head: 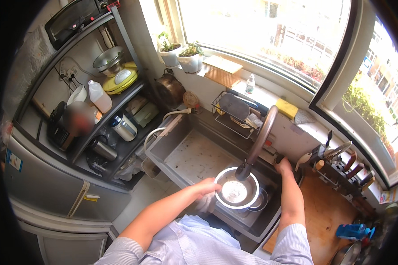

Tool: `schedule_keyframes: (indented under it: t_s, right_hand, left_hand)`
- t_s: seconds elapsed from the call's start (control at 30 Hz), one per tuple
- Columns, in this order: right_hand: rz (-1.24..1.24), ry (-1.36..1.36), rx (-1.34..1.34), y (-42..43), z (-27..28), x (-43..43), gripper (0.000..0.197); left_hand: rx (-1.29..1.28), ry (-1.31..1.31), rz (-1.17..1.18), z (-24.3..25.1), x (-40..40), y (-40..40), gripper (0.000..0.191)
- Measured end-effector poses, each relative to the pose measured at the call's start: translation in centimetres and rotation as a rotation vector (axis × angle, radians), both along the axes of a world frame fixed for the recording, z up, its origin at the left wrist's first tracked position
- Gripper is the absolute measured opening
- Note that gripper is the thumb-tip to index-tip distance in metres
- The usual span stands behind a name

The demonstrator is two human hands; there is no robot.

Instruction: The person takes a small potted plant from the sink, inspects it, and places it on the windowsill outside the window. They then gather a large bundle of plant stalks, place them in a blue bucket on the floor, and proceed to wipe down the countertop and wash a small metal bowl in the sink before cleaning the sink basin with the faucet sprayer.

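Observation:
My left hand [208, 188] grips the left rim of a round metal bowl [236, 192], which I hold under the spout of the kitchen faucet [260, 135]. The bowl is above the right part of the grey sink [172, 172]. Beneath it, another round metal vessel [259, 199] sits in the sink, partly hidden. My right hand [283, 165] reaches to the back right of the sink, at a dark faucet handle [278, 159]; its fingers are mostly hidden, so the grip cannot be made out. A greyish cloth [206, 202] hangs over the sink's front edge by my left hand.
A wire rack [233, 107] with a sponge holder and brush stands behind the sink. A yellow sponge [287, 108] lies on the windowsill. Right are a knife rack [341, 165], a wooden board [318, 205] and a blue bottle [355, 231]. Metal shelving [106, 122] stands left.

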State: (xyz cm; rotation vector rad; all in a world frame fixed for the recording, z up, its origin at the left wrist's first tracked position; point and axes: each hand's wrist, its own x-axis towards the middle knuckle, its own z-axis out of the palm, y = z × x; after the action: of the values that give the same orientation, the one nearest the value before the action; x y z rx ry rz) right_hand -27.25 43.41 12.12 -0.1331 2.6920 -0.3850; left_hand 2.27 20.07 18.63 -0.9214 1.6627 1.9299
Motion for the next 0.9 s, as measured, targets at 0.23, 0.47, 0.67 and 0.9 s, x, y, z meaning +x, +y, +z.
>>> schedule_keyframes:
  t_s: [0.23, 0.47, 0.67, 0.9]
  right_hand:
    - [0.109, 0.179, 0.117, 1.1, 0.3, 1.0, 0.064]
    - [0.182, 0.305, -0.745, -2.6, 1.6, 10.9, 0.027]
    - [-0.313, -0.829, -1.294, -7.5, 4.3, 17.8, 0.013]
    - [-0.227, -0.905, -1.281, -7.4, 5.3, 18.0, 0.013]
  left_hand:
    - [0.048, -0.032, 0.026, -0.9, -1.1, 1.6, 0.033]
    - [-0.024, -0.002, 0.089, -0.5, -1.8, 3.1, 0.029]
    - [-0.006, 0.01, -0.009, -2.6, -2.4, 3.2, 0.027]
    - [-0.046, 0.258, -0.003, -3.2, -1.9, 4.1, 0.026]
